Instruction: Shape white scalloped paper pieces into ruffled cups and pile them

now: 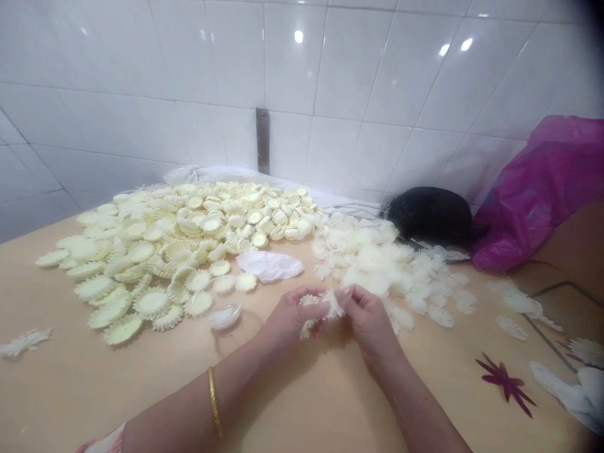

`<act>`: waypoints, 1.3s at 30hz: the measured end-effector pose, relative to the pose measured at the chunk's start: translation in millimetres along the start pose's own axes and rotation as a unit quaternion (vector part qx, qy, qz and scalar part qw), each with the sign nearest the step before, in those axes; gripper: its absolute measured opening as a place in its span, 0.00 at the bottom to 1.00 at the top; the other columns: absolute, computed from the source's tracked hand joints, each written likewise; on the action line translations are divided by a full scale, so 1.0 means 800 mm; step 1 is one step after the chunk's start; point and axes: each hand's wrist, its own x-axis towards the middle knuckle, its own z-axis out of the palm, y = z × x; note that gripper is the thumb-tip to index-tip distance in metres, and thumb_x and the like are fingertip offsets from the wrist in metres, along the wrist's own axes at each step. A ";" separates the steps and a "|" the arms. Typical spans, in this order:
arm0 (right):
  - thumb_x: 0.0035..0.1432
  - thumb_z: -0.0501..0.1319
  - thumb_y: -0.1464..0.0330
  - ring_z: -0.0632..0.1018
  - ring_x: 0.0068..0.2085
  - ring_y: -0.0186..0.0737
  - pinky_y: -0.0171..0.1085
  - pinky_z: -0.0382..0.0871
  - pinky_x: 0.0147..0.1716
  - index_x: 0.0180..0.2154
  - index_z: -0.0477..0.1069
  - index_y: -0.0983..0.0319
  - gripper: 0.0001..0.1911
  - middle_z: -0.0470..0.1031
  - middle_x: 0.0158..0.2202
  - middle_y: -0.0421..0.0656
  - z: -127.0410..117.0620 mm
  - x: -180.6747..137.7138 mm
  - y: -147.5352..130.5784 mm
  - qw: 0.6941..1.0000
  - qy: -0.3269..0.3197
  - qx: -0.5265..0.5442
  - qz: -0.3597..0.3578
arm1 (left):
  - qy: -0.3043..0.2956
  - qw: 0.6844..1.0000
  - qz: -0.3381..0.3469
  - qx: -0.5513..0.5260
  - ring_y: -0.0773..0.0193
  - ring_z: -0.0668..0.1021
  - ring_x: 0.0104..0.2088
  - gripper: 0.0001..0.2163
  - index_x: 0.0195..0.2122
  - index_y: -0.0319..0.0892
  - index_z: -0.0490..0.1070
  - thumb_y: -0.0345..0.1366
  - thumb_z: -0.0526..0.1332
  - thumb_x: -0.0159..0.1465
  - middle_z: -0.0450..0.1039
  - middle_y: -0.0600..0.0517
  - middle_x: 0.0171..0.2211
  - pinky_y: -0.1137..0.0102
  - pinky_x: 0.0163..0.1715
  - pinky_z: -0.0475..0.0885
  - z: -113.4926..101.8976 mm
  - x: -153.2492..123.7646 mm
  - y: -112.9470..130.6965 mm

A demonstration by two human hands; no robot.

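Observation:
Above the front of the table my left hand pinches a pale cream scalloped disc, like a flower-shaped piece. My right hand grips the edge of a thin white petal-edged piece, which also meets the left fingertips. Fingers partly cover both pieces. Left of my hands sits a small clear dish with something white in it. Behind them lies a crumpled white cloth or paper. A heap of flat white petal-edged pieces spreads just beyond my right hand.
A large pile of cream scalloped discs covers the back left of the wooden table. At the back right are a black object and a magenta plastic bag. A dark red star-shaped cutout lies at right. A tiled wall stands behind.

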 end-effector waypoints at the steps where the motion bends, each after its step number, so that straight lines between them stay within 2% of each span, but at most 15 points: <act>1: 0.46 0.62 0.54 0.62 0.21 0.31 0.31 0.56 0.21 0.20 0.62 0.61 0.18 0.61 0.16 0.35 0.001 0.000 0.001 1.000 -0.005 0.002 0.004 | -0.006 1.000 0.000 0.005 0.72 0.66 0.17 0.13 0.36 0.40 0.66 0.33 0.65 0.49 0.66 0.55 0.18 0.75 0.20 0.59 0.000 0.000 -0.002; 5: 0.42 0.64 0.53 0.60 0.19 0.29 0.31 0.54 0.19 0.19 0.58 0.61 0.21 0.59 0.15 0.33 0.006 -0.001 0.001 0.999 -0.003 0.029 0.029 | -0.007 1.000 0.012 0.022 0.72 0.66 0.17 0.09 0.27 0.39 0.64 0.33 0.65 0.49 0.66 0.54 0.18 0.75 0.20 0.59 -0.001 0.001 -0.004; 9: 0.45 0.62 0.53 0.58 0.19 0.28 0.30 0.53 0.19 0.17 0.55 0.61 0.23 0.56 0.15 0.32 0.001 0.002 -0.005 0.996 0.061 0.052 0.034 | 0.036 0.999 0.024 -0.003 0.73 0.65 0.17 0.09 0.26 0.40 0.62 0.34 0.63 0.50 0.65 0.55 0.17 0.75 0.19 0.58 -0.004 0.006 0.000; 12: 0.50 0.58 0.53 0.60 0.20 0.29 0.30 0.56 0.21 0.17 0.56 0.61 0.22 0.57 0.16 0.33 -0.007 0.004 -0.008 0.992 0.124 0.000 0.004 | 0.061 0.998 0.019 -0.021 0.73 0.65 0.17 0.09 0.26 0.40 0.62 0.34 0.64 0.49 0.65 0.56 0.17 0.76 0.19 0.58 -0.005 0.007 0.002; 14: 0.52 0.57 0.55 0.61 0.21 0.30 0.30 0.57 0.22 0.18 0.58 0.61 0.21 0.58 0.16 0.34 -0.011 0.005 -0.009 0.988 0.142 -0.061 -0.012 | 0.066 0.998 0.019 -0.014 0.73 0.65 0.16 0.10 0.26 0.40 0.62 0.35 0.65 0.49 0.66 0.55 0.17 0.76 0.19 0.58 -0.004 0.006 0.001; 17: 0.52 0.58 0.57 0.63 0.21 0.30 0.31 0.57 0.22 0.20 0.61 0.61 0.17 0.60 0.17 0.34 -0.012 0.005 -0.009 0.989 0.117 -0.091 -0.013 | 0.063 0.998 0.029 0.009 0.73 0.65 0.16 0.12 0.25 0.40 0.62 0.36 0.66 0.48 0.67 0.55 0.17 0.75 0.18 0.58 -0.003 0.005 -0.001; 22: 0.50 0.61 0.59 0.62 0.20 0.29 0.30 0.56 0.21 0.22 0.63 0.61 0.14 0.60 0.17 0.33 -0.010 0.002 -0.013 0.997 0.011 0.071 0.032 | 0.077 0.996 0.033 0.013 0.73 0.65 0.16 0.14 0.24 0.40 0.62 0.37 0.67 0.45 0.66 0.55 0.17 0.75 0.18 0.58 -0.003 0.004 -0.002; 24: 0.50 0.60 0.60 0.62 0.21 0.30 0.31 0.57 0.23 0.21 0.62 0.60 0.14 0.59 0.17 0.34 -0.012 0.000 -0.017 0.994 -0.021 0.099 0.032 | 0.081 0.996 0.035 0.012 0.73 0.65 0.16 0.13 0.24 0.40 0.62 0.38 0.67 0.45 0.66 0.55 0.17 0.75 0.18 0.58 -0.002 0.003 0.000; 26: 0.50 0.60 0.60 0.64 0.24 0.31 0.31 0.58 0.26 0.21 0.63 0.61 0.13 0.63 0.21 0.35 -0.012 -0.002 -0.021 0.997 -0.035 0.068 0.019 | 0.081 0.996 0.036 0.013 0.73 0.65 0.16 0.13 0.24 0.40 0.62 0.37 0.67 0.45 0.66 0.55 0.17 0.75 0.19 0.58 0.001 0.001 0.003; 29: 0.51 0.59 0.60 0.69 0.32 0.35 0.33 0.61 0.31 0.23 0.65 0.61 0.13 0.69 0.32 0.41 -0.010 -0.006 -0.024 0.997 -0.071 -0.022 -0.002 | 0.069 0.997 0.034 0.007 0.73 0.65 0.16 0.12 0.23 0.40 0.62 0.35 0.66 0.45 0.65 0.55 0.16 0.75 0.19 0.58 0.006 -0.003 0.004; 31: 0.53 0.58 0.60 0.69 0.31 0.36 0.33 0.61 0.30 0.23 0.64 0.62 0.13 0.69 0.31 0.42 -0.005 -0.007 -0.022 0.993 -0.102 -0.052 -0.004 | 0.058 0.998 0.036 0.005 0.73 0.65 0.16 0.11 0.22 0.39 0.62 0.33 0.66 0.45 0.64 0.56 0.15 0.76 0.18 0.57 0.008 -0.004 0.003; 34: 0.53 0.57 0.59 0.65 0.24 0.32 0.32 0.58 0.24 0.23 0.61 0.62 0.14 0.64 0.21 0.37 0.002 -0.007 -0.018 0.994 -0.093 -0.061 0.005 | 0.053 0.997 0.046 0.038 0.73 0.65 0.16 0.10 0.22 0.38 0.64 0.32 0.66 0.45 0.65 0.55 0.15 0.76 0.19 0.56 0.004 -0.001 0.000; 39: 0.52 0.57 0.60 0.63 0.23 0.32 0.31 0.57 0.23 0.23 0.60 0.61 0.13 0.61 0.20 0.35 0.004 0.003 -0.018 0.998 -0.024 -0.056 -0.018 | 0.047 0.998 0.024 0.040 0.71 0.66 0.17 0.10 0.26 0.39 0.64 0.33 0.66 0.46 0.64 0.56 0.15 0.75 0.19 0.59 0.003 0.011 0.005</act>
